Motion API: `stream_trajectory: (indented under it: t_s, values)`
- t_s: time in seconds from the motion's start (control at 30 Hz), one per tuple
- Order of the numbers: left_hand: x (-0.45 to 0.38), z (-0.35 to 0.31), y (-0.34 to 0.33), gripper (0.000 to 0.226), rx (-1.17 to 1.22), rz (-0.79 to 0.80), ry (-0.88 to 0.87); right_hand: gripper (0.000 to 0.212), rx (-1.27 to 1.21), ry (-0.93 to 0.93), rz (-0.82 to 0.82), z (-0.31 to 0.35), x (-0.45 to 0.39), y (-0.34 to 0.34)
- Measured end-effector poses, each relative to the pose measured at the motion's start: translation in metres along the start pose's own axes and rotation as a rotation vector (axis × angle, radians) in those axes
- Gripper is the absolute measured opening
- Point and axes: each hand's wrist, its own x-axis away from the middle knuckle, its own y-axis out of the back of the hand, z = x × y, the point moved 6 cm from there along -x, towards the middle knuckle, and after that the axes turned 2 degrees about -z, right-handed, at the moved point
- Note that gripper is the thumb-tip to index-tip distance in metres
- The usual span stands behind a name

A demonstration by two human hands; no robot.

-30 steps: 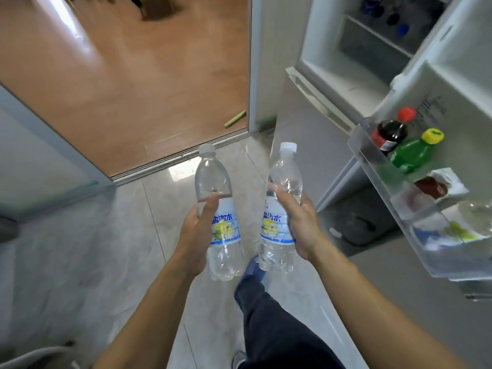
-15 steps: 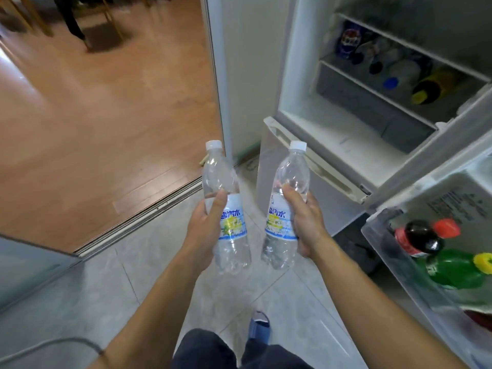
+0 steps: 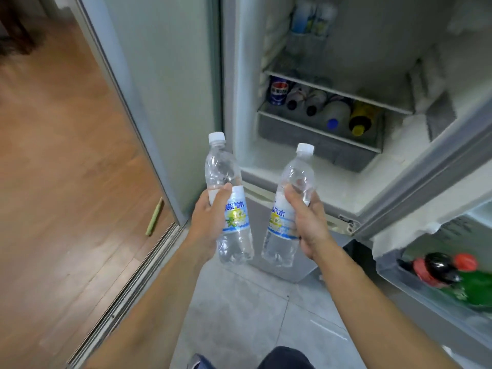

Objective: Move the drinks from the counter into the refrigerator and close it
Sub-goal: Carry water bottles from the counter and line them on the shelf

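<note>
The left hand [image 3: 210, 217] was wrapped around one clear water bottle [image 3: 228, 206]. The right hand [image 3: 306, 217] was wrapped around a second water bottle [image 3: 288, 206]. Both bottles were held up in the air, close side by side, in front of the open refrigerator [image 3: 292, 166]. Farther in, a gray drawer [image 3: 314, 137] held more drinks lying down. The door shelf [image 3: 399, 272] on the right held a dark bottle [image 3: 439, 267] and a green bottle [image 3: 476, 288].

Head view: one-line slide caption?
Left hand and right hand each grip a clear water bottle before the open refrigerator.
</note>
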Motion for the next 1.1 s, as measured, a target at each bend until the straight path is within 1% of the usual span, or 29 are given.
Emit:
stream_trajectory:
  t_s: [0.07, 0.13, 0.2, 0.23, 0.3, 0.37, 0.47, 0.57, 0.67, 0.8, 0.87, 0.93, 1.0, 1.03, 1.1]
  values:
    - [-0.021, -0.015, -0.012, 0.021, -0.005, 0.077, -0.023, 0.041, -0.020, 0.032, -0.069, 0.011, -0.009, 0.000]
    - [-0.039, -0.027, -0.028, 0.026, -0.009, 0.145, -0.031, 0.039, -0.035, 0.066, -0.120, 0.023, -0.018, 0.003]
    - [-0.057, -0.040, -0.048, 0.033, -0.020, 0.205, -0.059, 0.045, -0.059, 0.102, -0.166, 0.039, -0.028, 0.007]
    - [-0.067, -0.047, -0.059, 0.033, -0.029, 0.235, -0.089, 0.049, -0.064, 0.122, -0.184, 0.049, -0.035, 0.009]
    - [-0.083, -0.063, -0.081, 0.032, -0.072, 0.290, -0.158, 0.042, -0.075, 0.170, -0.208, 0.069, -0.051, 0.014]
    - [-0.098, -0.080, -0.103, 0.039, -0.126, 0.326, -0.217, 0.035, -0.095, 0.225, -0.234, 0.092, -0.069, 0.020]
    - [-0.119, -0.111, -0.133, 0.029, -0.169, 0.352, -0.322, 0.052, -0.109, 0.328, -0.303, 0.131, -0.098, 0.027]
    - [-0.143, -0.148, -0.163, 0.029, -0.206, 0.328, -0.417, 0.066, -0.129, 0.452, -0.345, 0.177, -0.128, 0.028]
    - [-0.167, -0.185, -0.195, 0.026, -0.211, 0.281, -0.487, 0.058, -0.157, 0.558, -0.354, 0.226, -0.160, 0.026]
    - [-0.186, -0.218, -0.245, 0.014, -0.213, 0.302, -0.559, 0.039, -0.155, 0.588, -0.356, 0.272, -0.204, 0.029]
    - [-0.195, -0.231, -0.272, 0.014, -0.228, 0.311, -0.601, 0.044, -0.101, 0.572, -0.377, 0.288, -0.226, 0.034]
    - [-0.205, -0.241, -0.297, 0.017, -0.245, 0.345, -0.645, 0.051, -0.061, 0.587, -0.391, 0.302, -0.247, 0.039]
    - [-0.216, -0.246, -0.320, 0.024, -0.251, 0.393, -0.651, 0.057, -0.013, 0.612, -0.436, 0.313, -0.262, 0.046]
    - [-0.223, -0.248, -0.330, 0.031, -0.258, 0.403, -0.652, 0.062, 0.018, 0.616, -0.465, 0.317, -0.270, 0.050]
    - [-0.241, -0.248, -0.349, 0.056, -0.286, 0.408, -0.646, 0.071, 0.082, 0.623, -0.500, 0.322, -0.288, 0.055]
